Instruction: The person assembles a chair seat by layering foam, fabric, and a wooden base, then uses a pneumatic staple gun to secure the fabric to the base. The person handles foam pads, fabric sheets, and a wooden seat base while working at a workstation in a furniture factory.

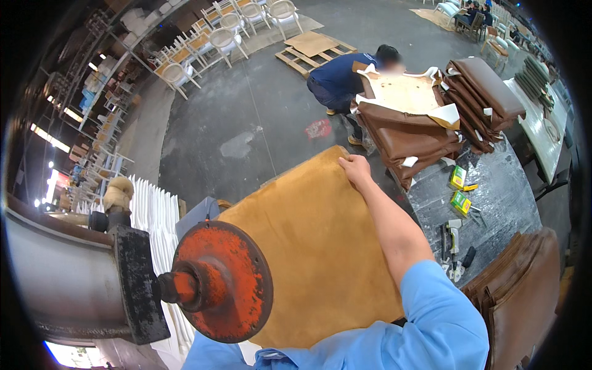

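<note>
A: What's that the person in the light blue shirt has hold of?

B: A broad tan panel, stretching from the chest toward the open floor. The right grip is pinching its far edge, close to the right-hand corner, with the bare forearm lying across that side.

A: And the left grip?

B: Out of sight from here, so I can't tell whether it's spread or pressed together.

A: That chipped red disc looks close.

B: It hides the panel's near left part; whether they touch, I can't say. A heavy black block stands just beside the disc's hub.

A: And those white sheets?

B: Packed in a row, left of the panel. Over on the right, a dark surface carries yellow-and-green boxes and a pale hand tool.

A: Past that?

B: A co-worker in dark blue, bent over brown upholstered pieces.
</note>
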Demonstrator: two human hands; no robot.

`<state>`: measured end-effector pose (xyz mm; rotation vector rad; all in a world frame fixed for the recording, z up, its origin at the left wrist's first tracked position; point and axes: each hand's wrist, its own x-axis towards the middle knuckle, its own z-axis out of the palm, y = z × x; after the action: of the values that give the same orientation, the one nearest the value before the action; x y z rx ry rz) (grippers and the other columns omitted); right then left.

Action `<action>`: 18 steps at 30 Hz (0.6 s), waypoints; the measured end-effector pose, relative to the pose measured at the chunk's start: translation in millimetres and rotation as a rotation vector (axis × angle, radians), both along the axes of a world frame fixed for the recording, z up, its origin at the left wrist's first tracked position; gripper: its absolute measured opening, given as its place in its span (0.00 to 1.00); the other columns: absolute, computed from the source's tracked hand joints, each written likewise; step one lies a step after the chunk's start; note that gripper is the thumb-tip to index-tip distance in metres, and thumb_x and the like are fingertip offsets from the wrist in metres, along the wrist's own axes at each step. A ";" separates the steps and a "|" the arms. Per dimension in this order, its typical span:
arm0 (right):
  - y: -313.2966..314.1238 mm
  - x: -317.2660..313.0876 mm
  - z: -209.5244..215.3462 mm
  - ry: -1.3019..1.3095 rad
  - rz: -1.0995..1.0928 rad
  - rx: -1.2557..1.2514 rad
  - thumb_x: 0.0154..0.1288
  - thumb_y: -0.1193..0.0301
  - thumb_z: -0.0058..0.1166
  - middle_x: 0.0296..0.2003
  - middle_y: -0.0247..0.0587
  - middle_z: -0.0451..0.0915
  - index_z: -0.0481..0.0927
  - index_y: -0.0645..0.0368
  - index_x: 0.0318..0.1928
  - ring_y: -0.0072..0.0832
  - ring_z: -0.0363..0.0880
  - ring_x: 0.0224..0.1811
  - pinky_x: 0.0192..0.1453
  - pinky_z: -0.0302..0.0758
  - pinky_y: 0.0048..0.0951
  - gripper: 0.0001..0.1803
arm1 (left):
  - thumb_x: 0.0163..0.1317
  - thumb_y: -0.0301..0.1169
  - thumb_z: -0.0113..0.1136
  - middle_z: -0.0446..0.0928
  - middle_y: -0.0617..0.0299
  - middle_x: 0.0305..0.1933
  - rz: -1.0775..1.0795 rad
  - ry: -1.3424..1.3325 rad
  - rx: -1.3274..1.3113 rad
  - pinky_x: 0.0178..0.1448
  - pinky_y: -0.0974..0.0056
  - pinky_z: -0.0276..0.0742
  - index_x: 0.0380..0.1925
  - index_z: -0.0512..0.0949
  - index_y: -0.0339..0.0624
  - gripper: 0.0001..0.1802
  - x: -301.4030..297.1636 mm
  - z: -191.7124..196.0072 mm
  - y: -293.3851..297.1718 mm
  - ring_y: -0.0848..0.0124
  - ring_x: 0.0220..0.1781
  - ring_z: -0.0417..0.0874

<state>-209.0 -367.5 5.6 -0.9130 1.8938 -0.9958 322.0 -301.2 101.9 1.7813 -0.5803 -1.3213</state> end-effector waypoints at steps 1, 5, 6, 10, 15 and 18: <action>4.0 -12.3 1.1 0.069 0.006 -0.014 0.76 0.50 0.67 0.48 0.58 0.92 0.92 0.60 0.56 0.46 0.91 0.51 0.58 0.83 0.46 0.25 | 0.85 0.61 0.55 0.86 0.62 0.52 -0.032 0.015 -0.005 0.44 0.61 0.78 0.65 0.80 0.44 0.32 -6.7 -6.7 0.5 0.72 0.44 0.85; 47.8 -91.5 21.6 -0.025 0.126 -0.138 0.82 0.45 0.62 0.42 0.35 0.87 0.87 0.60 0.62 0.28 0.81 0.40 0.41 0.80 0.39 0.29 | 0.85 0.63 0.54 0.86 0.64 0.52 -0.234 0.077 -0.096 0.41 0.64 0.76 0.67 0.79 0.47 0.32 -15.7 -27.1 14.8 0.74 0.43 0.85; 62.6 -52.0 22.1 -0.138 0.221 0.077 0.83 0.46 0.62 0.43 0.34 0.85 0.86 0.60 0.63 0.23 0.78 0.39 0.38 0.78 0.33 0.29 | 0.85 0.63 0.54 0.85 0.64 0.51 -0.232 -0.015 -0.069 0.40 0.64 0.76 0.67 0.78 0.47 0.32 24.7 -13.7 57.9 0.74 0.43 0.85; 220.7 -85.4 31.2 -0.226 0.349 0.193 0.80 0.51 0.67 0.47 0.35 0.85 0.80 0.59 0.71 0.20 0.79 0.41 0.41 0.78 0.28 0.31 | 0.85 0.63 0.54 0.85 0.64 0.59 -0.197 -0.262 -0.001 0.48 0.66 0.80 0.71 0.75 0.47 0.34 27.8 -37.0 181.2 0.74 0.52 0.87; 417.6 -83.6 44.9 -0.280 0.145 0.300 0.78 0.62 0.71 0.47 0.33 0.88 0.83 0.58 0.62 0.21 0.85 0.49 0.51 0.80 0.29 0.20 | 0.86 0.41 0.61 0.85 0.63 0.53 -0.164 -0.081 0.203 0.50 0.66 0.82 0.67 0.75 0.44 0.19 32.5 -45.1 348.6 0.74 0.49 0.87; 464.1 -69.6 42.9 -0.395 -0.026 0.245 0.80 0.65 0.68 0.44 0.30 0.88 0.85 0.57 0.55 0.19 0.85 0.45 0.48 0.79 0.26 0.12 | 0.81 0.32 0.67 0.86 0.63 0.53 -0.135 0.141 0.153 0.51 0.65 0.83 0.65 0.79 0.41 0.17 32.6 -55.8 396.1 0.73 0.47 0.87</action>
<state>-278.6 96.6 48.5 -0.5069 1.6473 -0.8613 354.6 94.9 46.1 1.7782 -0.5413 -1.6080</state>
